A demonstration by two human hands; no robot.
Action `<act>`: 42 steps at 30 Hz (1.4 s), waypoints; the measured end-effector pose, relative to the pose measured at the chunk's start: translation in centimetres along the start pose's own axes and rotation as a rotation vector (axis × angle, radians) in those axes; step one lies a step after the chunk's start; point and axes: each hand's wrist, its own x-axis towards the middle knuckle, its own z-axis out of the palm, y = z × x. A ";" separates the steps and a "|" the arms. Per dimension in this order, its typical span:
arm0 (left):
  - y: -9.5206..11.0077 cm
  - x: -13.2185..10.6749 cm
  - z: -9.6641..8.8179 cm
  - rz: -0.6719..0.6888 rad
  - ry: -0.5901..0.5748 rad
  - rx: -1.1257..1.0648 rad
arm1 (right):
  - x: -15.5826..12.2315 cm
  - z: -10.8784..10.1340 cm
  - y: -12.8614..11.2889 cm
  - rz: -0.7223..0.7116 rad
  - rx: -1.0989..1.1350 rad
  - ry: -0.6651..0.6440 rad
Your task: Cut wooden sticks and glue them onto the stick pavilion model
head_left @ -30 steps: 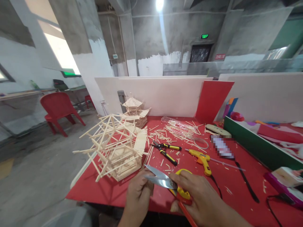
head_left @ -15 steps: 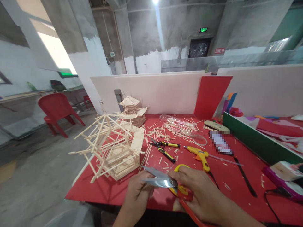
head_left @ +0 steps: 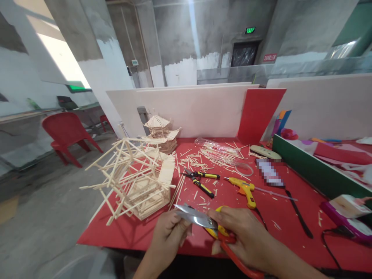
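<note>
My right hand (head_left: 247,228) grips a pair of scissors (head_left: 200,219) with red and yellow handles, the blades pointing left and nearly together. Close beside the blade tips, my left hand (head_left: 170,232) is closed in a pinch; whatever it holds is hidden by the fingers and blades. Left of both hands stands an open wooden stick frame (head_left: 136,178) with a slatted panel on one side. Behind it is a smaller tiered pagoda model (head_left: 159,133) of the same pale sticks.
Yellow-and-black pliers (head_left: 200,180) lie beyond my hands, beside a yellow glue gun (head_left: 244,190). Loose sticks (head_left: 221,155) and a clear plastic bag are farther back. At right are a phone (head_left: 270,172), a green-sided box (head_left: 308,170) and a purple-and-white power strip (head_left: 340,221).
The scissor blades have closed from a wide gap to nearly together. Both hands stay at about the same place, and the view has shifted slightly.
</note>
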 end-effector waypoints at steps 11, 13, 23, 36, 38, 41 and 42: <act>0.5 0.2 0.2 -0.001 0.151 -0.084 | 0.4 1.4 -0.6 0.070 0.060 0.031; 0.3 0.1 0.3 -0.006 0.170 -0.085 | 0.5 1.5 -0.7 0.071 0.098 0.037; 0.0 0.0 0.4 -0.026 0.229 -0.010 | 0.2 2.5 0.0 0.057 0.181 0.054; 0.1 0.5 0.2 0.033 0.166 0.084 | 0.9 1.6 0.0 0.124 0.087 -0.020; -0.1 0.5 0.1 0.035 0.143 0.093 | 0.8 1.6 0.1 0.113 0.103 -0.025; -0.4 0.4 0.2 0.044 0.127 0.085 | 0.6 1.6 0.3 0.102 0.131 -0.016; -0.5 0.4 0.2 0.048 0.126 0.082 | 0.6 1.5 0.3 0.103 0.142 -0.013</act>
